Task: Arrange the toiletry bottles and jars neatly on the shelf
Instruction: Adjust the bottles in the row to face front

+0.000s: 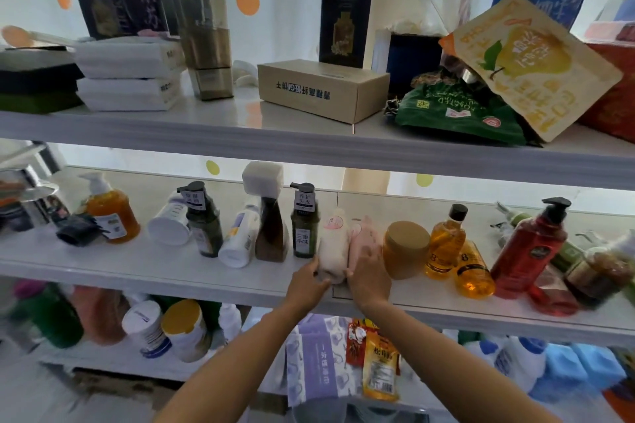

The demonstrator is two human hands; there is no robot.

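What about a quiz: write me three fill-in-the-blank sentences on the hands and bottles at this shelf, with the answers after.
1. The left hand grips a cream bottle; the right hand holds a second bottle, coloured ____.
2. Both bottles are on a shelf that is the ____ of three, beside an amber jar.
3. The red bottle is topped by a black ____.
Missing words: pink; middle; pump.
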